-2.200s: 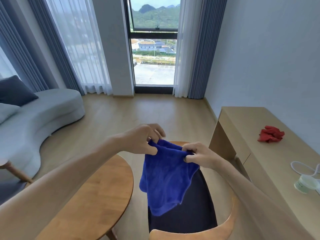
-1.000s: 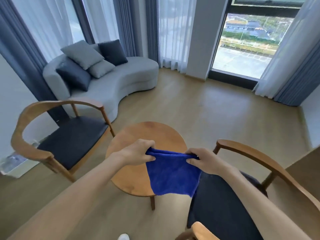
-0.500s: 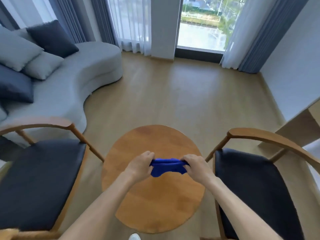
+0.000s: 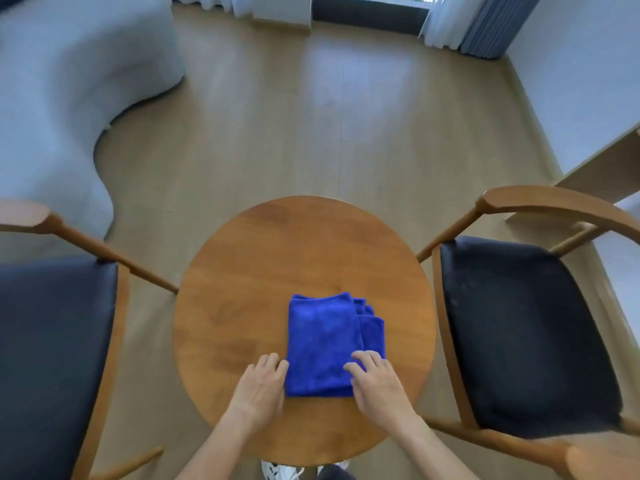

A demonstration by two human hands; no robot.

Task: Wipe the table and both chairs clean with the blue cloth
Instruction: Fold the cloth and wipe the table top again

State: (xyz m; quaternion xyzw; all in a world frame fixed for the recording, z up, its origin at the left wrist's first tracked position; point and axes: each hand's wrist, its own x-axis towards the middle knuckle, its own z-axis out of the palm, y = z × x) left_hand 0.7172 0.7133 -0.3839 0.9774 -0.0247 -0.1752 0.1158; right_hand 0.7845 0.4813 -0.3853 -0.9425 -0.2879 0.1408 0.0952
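Early going here. The blue cloth (image 4: 327, 344) lies folded into a thick pad on the round wooden counter (image 4: 304, 244), on the near half and a touch right of centre, its layered edges stepping out on the right side. As far as the view shows, no wiping stroke is under way: the cloth sits squared up and the hands are only at its near corners. So the judgement is that all three jobs are left: the counter top, the left chair (image 4: 52, 341) and the right chair (image 4: 519, 327), whose dark seats flank the counter on either side. Whether any surface is already clean, the view cannot say.

Now the hands. The left hand (image 4: 259, 386) rests flat on the counter with its fingertips touching the cloth's near left edge, fingers spread, nothing clamped. The right hand (image 4: 375, 386) lies on top of the near right corner, fingers loosely apart and pressing down on the pad, not closed around it. So the cloth sits directly between and just beyond both grips, ready to be pushed out across the wood towards the far rim.
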